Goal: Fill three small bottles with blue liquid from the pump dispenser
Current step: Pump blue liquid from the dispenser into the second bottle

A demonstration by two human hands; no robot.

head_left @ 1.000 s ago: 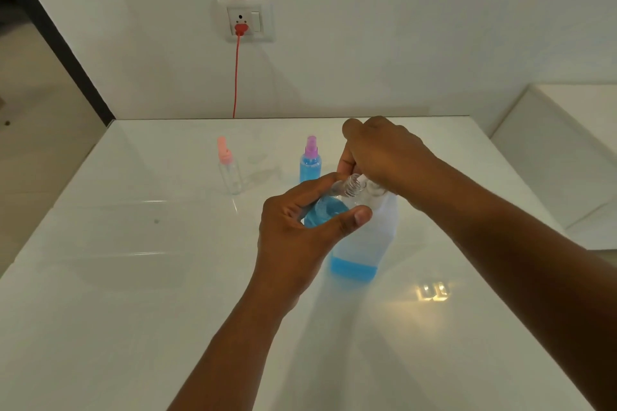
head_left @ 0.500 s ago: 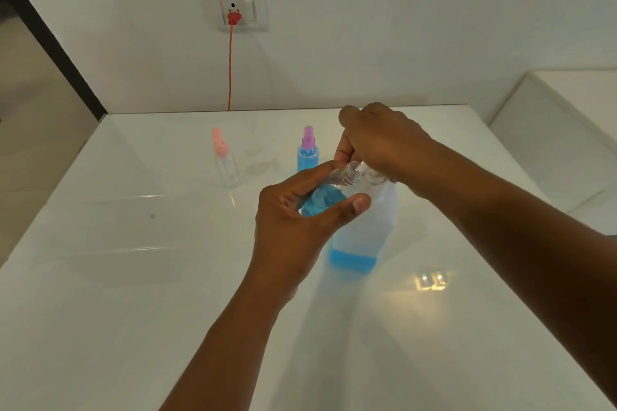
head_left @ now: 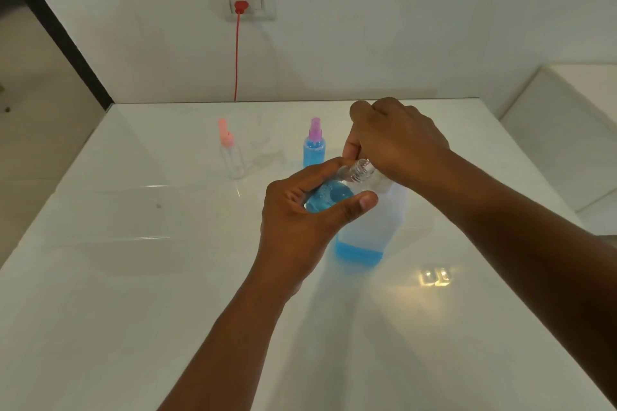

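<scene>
The step in hand appeared to be the filling of the second small bottle, and doing it well called for the open neck to sit directly under the pump's spout while the bottle stayed tilted only as much as needed, so that the liquid already inside did not run out over the threads. The left hand gripped the small bottle, fingers and thumb curled round its body, and held it leaning toward the dispenser with its clear threaded neck touching the underside of the right hand. The right hand sat on top of the pump dispenser with fingers curled down over the pump head; the head and spout were hidden beneath it, so whether the spout actually entered the neck could not be told. Short, steady presses would suit better than a hard one, since the mouth looked narrow. The held bottle was clear plastic, uncapped, roughly half full of blue liquid with bubbles in it. The dispenser was a translucent white jug standing on the white table, with only a shallow band of blue left at its base. Farther back stood a filled bottle with a purple spray cap and, well apart to its left, an empty bottle with a pink cap.
</scene>
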